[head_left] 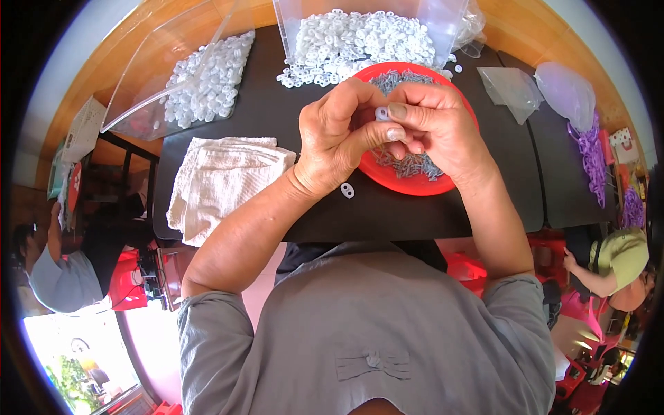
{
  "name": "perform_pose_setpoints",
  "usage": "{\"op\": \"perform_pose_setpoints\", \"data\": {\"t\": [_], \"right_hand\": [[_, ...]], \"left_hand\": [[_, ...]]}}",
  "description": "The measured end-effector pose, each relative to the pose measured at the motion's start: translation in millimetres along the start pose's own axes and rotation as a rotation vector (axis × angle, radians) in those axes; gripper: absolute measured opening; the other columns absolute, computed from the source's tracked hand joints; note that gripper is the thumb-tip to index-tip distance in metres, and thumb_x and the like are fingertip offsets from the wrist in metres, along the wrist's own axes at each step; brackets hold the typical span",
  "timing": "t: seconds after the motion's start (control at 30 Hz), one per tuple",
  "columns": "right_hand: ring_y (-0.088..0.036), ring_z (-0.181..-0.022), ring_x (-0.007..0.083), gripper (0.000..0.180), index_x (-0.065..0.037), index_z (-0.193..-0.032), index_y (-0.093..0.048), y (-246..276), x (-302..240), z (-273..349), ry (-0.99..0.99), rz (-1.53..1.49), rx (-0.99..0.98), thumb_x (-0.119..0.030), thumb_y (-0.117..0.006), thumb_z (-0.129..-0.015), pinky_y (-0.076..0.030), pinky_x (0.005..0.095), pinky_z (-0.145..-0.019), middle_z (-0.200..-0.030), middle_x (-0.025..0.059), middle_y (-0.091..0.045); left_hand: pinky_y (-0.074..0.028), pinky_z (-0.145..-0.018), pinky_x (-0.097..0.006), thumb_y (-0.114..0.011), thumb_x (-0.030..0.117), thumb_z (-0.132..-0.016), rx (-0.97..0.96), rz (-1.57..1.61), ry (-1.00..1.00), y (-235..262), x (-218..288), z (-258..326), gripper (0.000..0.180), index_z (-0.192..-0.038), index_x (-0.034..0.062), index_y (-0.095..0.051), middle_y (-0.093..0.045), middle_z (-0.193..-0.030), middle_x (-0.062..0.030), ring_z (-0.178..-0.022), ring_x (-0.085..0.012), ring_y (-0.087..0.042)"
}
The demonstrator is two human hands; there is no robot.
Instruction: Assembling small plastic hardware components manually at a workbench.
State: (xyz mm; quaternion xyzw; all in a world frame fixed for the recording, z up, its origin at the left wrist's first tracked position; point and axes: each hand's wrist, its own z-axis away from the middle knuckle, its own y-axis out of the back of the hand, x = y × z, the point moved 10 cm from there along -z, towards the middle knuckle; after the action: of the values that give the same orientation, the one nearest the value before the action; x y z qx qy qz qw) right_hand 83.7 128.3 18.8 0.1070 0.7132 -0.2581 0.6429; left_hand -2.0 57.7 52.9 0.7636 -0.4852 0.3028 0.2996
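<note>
Both hands meet over a red basin (408,185) that holds many small grey screw-like pieces (422,166). A small white plastic piece with a hole (381,113) shows between the fingertips. My left hand (339,131) is closed, its thumb and fingers pinching at the piece. My right hand (443,128) is closed too, thumb and fingers pressed against the same piece from the right. Whether a grey piece is also between the fingers is hidden. On the table below my left wrist lies a loose white two-holed oval piece (347,190).
A clear bin (285,31) of white pieces stands at the back, with some spilled in front. Another clear bin (131,104) with white pieces lies far left. A folded cream cloth (228,173) sits left; clear plastic bags (512,93) lie right. Other people are at both sides.
</note>
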Motion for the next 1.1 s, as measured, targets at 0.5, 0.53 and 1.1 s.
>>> {"op": "perform_pose_setpoints", "data": {"t": [0.5, 0.53, 1.1], "right_hand": [[-0.057, -0.059, 0.0072, 0.028, 0.0, -0.087, -0.065, 13, -17, -6, 0.135, 0.295, 0.219, -0.027, -0.058, -0.095, -0.041, 0.0229, -0.053, -0.071, 0.0011, -0.06], [-0.06, -0.062, 0.013, 0.026, -0.002, -0.089, -0.067, 29, -25, -5, 0.195, 0.587, 0.284, -0.028, -0.061, -0.092, -0.044, 0.0262, -0.057, -0.075, 0.0038, -0.066], [-0.063, -0.083, 0.0316, 0.005, -0.003, -0.082, -0.06, 34, 4, -21, 0.224, 1.758, 0.281, -0.007, -0.063, -0.081, -0.046, 0.0439, -0.07, -0.086, 0.0113, -0.063]], "left_hand": [[-0.048, -0.049, -0.022, -0.077, 0.003, -0.078, 0.269, -0.058, 0.003, 42, 3, -8, 0.021, -0.092, -0.0002, -0.062, -0.065, -0.076, -0.0042, -0.058, -0.0092, -0.059], [-0.047, -0.05, -0.022, -0.076, 0.001, -0.077, 0.393, 0.05, -0.004, 63, 15, -13, 0.017, -0.089, 0.0002, -0.063, -0.065, -0.075, -0.0028, -0.06, -0.0085, -0.059], [-0.05, -0.061, -0.037, -0.071, 0.014, -0.074, 0.06, -0.718, 0.02, 87, -20, -46, 0.011, -0.077, 0.0034, -0.067, -0.065, -0.072, -0.0158, -0.065, -0.0292, -0.064]]}}
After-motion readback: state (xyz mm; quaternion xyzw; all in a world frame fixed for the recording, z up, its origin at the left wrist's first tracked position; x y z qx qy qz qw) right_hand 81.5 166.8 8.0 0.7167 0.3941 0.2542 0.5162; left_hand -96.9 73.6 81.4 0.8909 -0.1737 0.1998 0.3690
